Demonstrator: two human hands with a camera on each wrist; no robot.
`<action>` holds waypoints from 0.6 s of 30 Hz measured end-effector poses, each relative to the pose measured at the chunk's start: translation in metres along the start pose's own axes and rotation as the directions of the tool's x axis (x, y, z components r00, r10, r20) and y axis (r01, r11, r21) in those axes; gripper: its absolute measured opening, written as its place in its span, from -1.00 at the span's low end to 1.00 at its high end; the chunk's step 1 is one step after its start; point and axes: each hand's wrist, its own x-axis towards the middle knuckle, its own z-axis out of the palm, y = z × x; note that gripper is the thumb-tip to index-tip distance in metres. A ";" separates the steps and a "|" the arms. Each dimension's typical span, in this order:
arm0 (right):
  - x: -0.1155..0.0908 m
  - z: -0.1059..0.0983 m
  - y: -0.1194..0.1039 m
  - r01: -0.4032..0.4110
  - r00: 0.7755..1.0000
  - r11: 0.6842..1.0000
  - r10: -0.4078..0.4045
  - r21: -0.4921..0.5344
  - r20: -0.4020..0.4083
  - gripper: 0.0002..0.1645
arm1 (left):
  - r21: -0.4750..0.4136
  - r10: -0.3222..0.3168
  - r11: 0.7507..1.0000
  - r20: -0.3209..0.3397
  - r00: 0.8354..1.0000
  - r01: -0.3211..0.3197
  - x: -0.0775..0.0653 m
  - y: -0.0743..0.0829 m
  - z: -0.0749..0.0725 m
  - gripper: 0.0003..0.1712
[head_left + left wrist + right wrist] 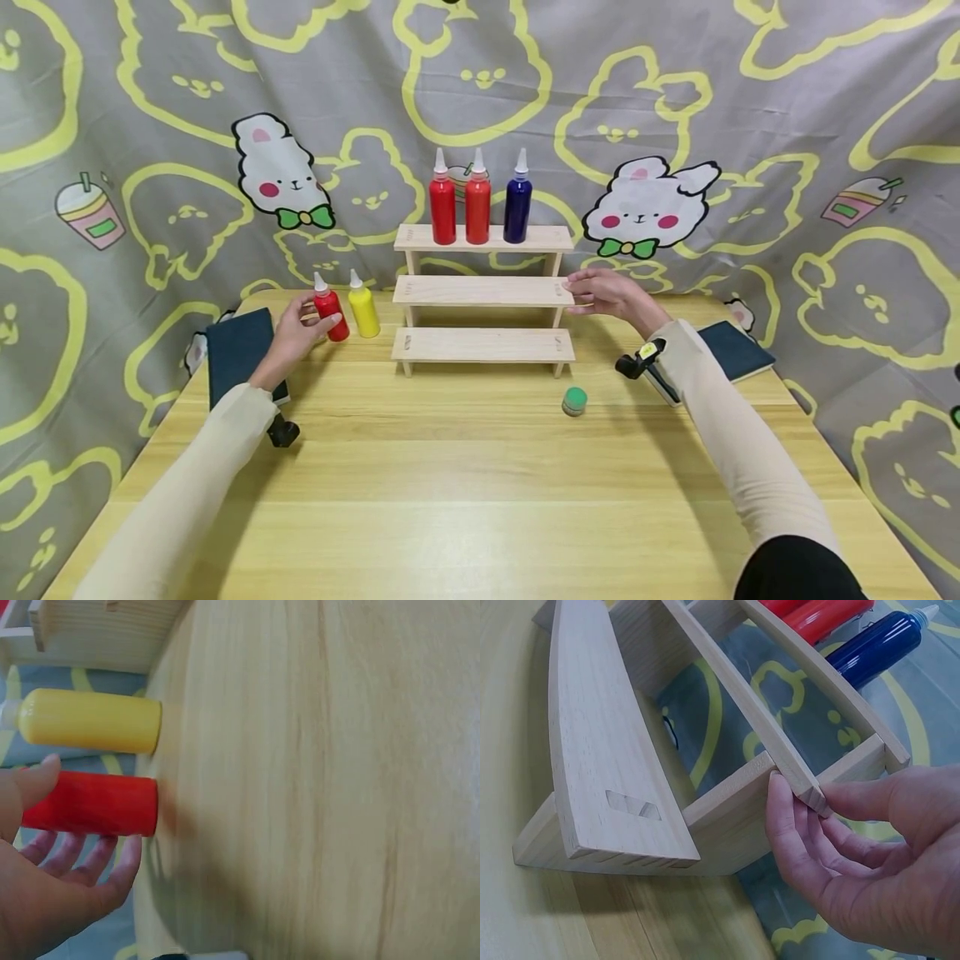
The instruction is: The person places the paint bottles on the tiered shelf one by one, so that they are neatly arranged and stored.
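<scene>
Left hand [297,329], curled round a red bottle [331,312] beside a yellow bottle [364,311], left of a three-tier wooden rack [483,344]; right hand [617,295], pinching the rack's middle tier [480,291] at its right end; top tier [552,239], three bottles [477,208].

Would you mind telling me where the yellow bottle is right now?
In the head view, the yellow bottle stands on the table, left of the wooden rack, just right of the red bottle at the left hand.

Red bottle [105,802], yellow bottle [364,312], pale-wood rack [483,344], yellow-outlined grey curtain [480,108]
</scene>
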 end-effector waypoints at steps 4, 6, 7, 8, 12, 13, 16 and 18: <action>0.000 -0.001 0.000 0.000 1.000 1.000 0.000 0.019 0.007 -0.80 | 0.021 -0.004 1.000 -0.026 1.000 0.004 0.001 -0.002 0.003 -0.15; 0.000 -0.001 0.000 0.001 1.000 1.000 -0.001 0.022 0.007 -0.81 | 0.019 0.002 1.000 -0.049 0.999 -0.001 0.001 -0.002 0.004 -0.17; -0.001 -0.001 0.000 0.001 1.000 1.000 -0.002 0.025 0.008 -0.81 | 0.022 0.003 1.000 -0.069 0.998 -0.001 0.000 -0.003 0.005 -0.18; 0.000 -0.001 0.000 0.001 1.000 1.000 -0.001 0.028 0.005 -0.81 | 0.023 0.001 1.000 -0.095 0.996 0.001 -0.001 -0.002 0.005 -0.19; 0.000 -0.001 0.000 -0.001 1.000 0.999 0.001 0.045 0.003 -0.78 | 0.055 -0.009 0.998 -0.216 0.976 0.021 -0.006 0.000 0.002 -0.18; 0.000 0.000 0.000 -0.003 1.000 0.999 0.003 0.050 0.002 -0.77 | 0.064 -0.011 0.998 -0.246 0.969 0.027 -0.007 0.001 0.000 -0.18; 0.001 -0.001 0.001 0.000 1.000 0.999 0.000 0.050 0.003 -0.77 | 0.094 0.004 0.995 -0.306 0.952 0.026 -0.009 0.008 -0.007 -0.17; 0.001 -0.001 0.001 0.003 1.000 0.999 -0.003 0.046 0.003 -0.78 | 0.094 0.028 0.996 -0.334 0.942 0.004 -0.009 0.016 -0.014 -0.17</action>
